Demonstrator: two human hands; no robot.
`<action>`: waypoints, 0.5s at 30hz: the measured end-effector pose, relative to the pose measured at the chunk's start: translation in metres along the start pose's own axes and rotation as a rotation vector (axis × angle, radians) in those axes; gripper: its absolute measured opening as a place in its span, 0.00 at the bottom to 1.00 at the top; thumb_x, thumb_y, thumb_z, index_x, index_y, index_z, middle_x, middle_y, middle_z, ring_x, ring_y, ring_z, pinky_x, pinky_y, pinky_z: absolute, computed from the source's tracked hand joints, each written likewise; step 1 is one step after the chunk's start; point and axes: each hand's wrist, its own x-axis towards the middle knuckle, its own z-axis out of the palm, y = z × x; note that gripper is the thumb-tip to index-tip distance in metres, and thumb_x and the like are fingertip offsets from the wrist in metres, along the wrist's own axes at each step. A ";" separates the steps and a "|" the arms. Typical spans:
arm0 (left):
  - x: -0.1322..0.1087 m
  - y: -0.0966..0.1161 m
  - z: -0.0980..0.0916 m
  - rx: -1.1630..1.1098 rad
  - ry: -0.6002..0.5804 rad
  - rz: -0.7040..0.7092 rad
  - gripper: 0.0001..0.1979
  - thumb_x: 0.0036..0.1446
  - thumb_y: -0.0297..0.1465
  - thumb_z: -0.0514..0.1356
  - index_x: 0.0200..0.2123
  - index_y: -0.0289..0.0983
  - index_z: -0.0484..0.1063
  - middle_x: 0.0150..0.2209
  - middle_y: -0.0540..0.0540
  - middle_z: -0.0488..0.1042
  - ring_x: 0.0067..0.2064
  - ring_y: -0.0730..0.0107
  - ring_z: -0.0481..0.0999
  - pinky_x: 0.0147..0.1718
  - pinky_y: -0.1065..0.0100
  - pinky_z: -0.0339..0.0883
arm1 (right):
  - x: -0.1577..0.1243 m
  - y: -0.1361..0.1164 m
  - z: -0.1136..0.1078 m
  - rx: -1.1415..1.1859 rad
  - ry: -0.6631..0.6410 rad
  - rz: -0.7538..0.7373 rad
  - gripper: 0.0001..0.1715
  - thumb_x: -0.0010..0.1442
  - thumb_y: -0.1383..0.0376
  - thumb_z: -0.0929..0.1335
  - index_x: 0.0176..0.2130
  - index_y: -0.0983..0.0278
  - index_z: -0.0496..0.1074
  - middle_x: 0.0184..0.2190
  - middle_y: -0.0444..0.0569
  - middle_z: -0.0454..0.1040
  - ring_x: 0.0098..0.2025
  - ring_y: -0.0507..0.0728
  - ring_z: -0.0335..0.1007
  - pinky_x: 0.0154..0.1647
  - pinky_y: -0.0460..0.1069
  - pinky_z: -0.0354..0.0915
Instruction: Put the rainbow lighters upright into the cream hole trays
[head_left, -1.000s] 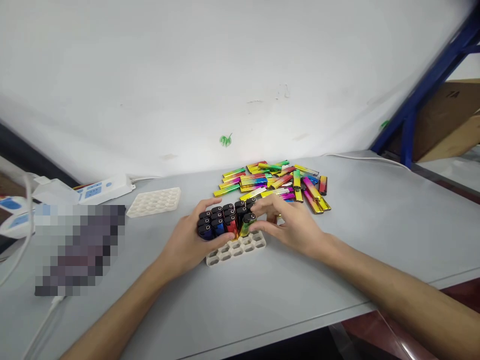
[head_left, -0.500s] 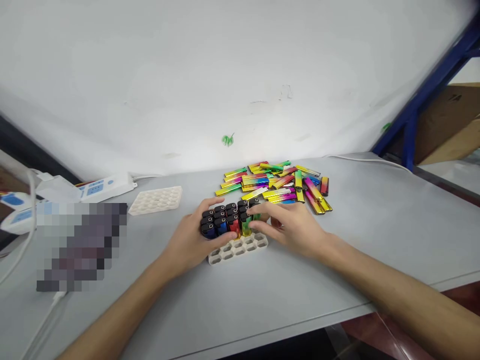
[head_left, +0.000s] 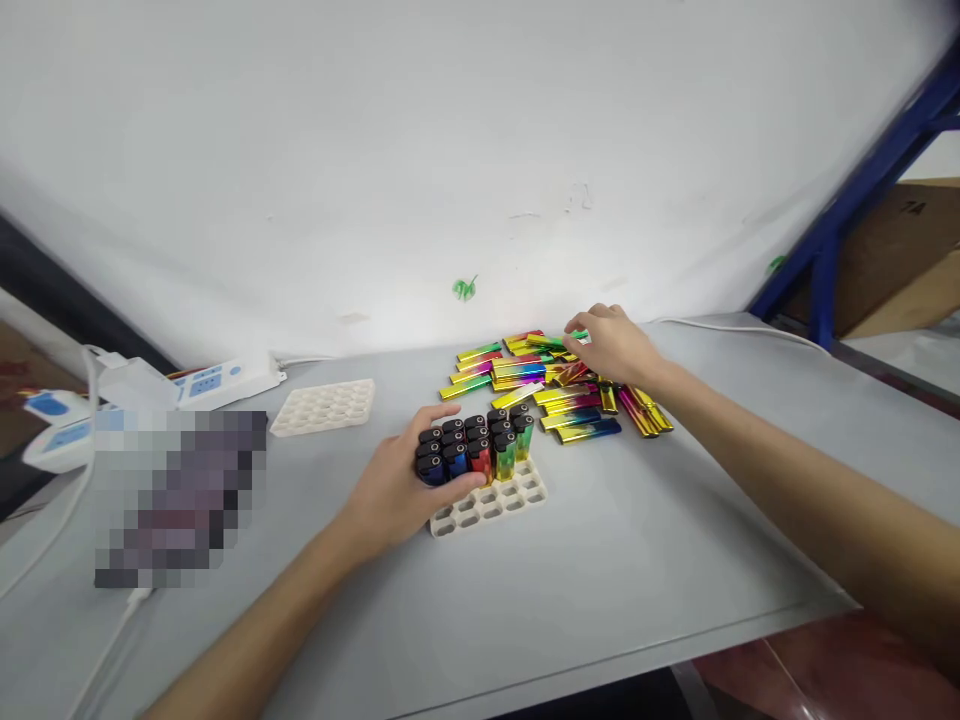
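Several lighters (head_left: 478,455) with black tops and shiny coloured bodies stand upright in rows in a pale honeycomb tray (head_left: 491,510). My left hand (head_left: 401,475) is wrapped round the left side of this group, thumb along the front and fingers behind; the tray's front rows of holes show bare. At the back of the table, my right hand (head_left: 611,340) bends over a loose pile of metallic-coloured lighters (head_left: 517,370). Its thumb and forefinger close about the green end of a lighter (head_left: 580,337), and the hand hides part of the pile.
A second pale honeycomb tray (head_left: 322,407) lies to the left. Beyond it are white power strips (head_left: 225,380), cables and a blurred-out dark device (head_left: 180,500). A white wall (head_left: 375,200) rises behind the table; a blue frame (head_left: 821,270) and cardboard box (head_left: 892,250) are at the right.
My right hand has left the upright lighters in the tray and moved back and right to the loose pile. My left hand stays round the group. The view has shifted slightly.
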 end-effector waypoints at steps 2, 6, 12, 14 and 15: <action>0.000 -0.001 0.000 -0.012 -0.008 0.018 0.34 0.53 0.46 0.68 0.61 0.48 0.62 0.39 0.54 0.82 0.36 0.65 0.80 0.36 0.66 0.72 | 0.020 0.012 0.010 -0.062 -0.131 0.002 0.23 0.64 0.56 0.67 0.51 0.67 0.79 0.51 0.65 0.74 0.55 0.72 0.66 0.53 0.62 0.64; -0.001 -0.002 0.000 -0.023 -0.007 0.039 0.33 0.54 0.45 0.68 0.60 0.50 0.62 0.38 0.55 0.82 0.34 0.67 0.79 0.35 0.67 0.71 | 0.035 0.021 0.019 -0.076 -0.247 -0.036 0.20 0.59 0.56 0.71 0.45 0.67 0.82 0.50 0.65 0.74 0.56 0.74 0.65 0.55 0.65 0.65; -0.001 -0.001 0.000 -0.025 -0.017 0.038 0.34 0.53 0.47 0.69 0.60 0.49 0.62 0.36 0.56 0.82 0.33 0.66 0.79 0.33 0.67 0.70 | 0.018 0.013 -0.003 0.427 0.034 0.110 0.15 0.58 0.54 0.73 0.36 0.63 0.77 0.46 0.59 0.78 0.49 0.67 0.73 0.53 0.62 0.68; -0.001 -0.001 0.000 -0.020 -0.013 0.037 0.34 0.53 0.47 0.69 0.60 0.49 0.62 0.36 0.55 0.82 0.33 0.65 0.79 0.34 0.66 0.70 | 0.004 0.004 -0.013 0.758 0.078 0.202 0.16 0.58 0.51 0.73 0.35 0.61 0.72 0.41 0.54 0.79 0.43 0.63 0.75 0.48 0.59 0.71; -0.001 -0.001 0.000 -0.017 -0.010 0.035 0.34 0.53 0.47 0.69 0.60 0.48 0.62 0.36 0.55 0.82 0.33 0.65 0.79 0.34 0.66 0.71 | -0.004 -0.001 -0.018 0.928 0.085 0.234 0.17 0.59 0.51 0.73 0.35 0.60 0.69 0.38 0.52 0.79 0.40 0.60 0.76 0.45 0.57 0.72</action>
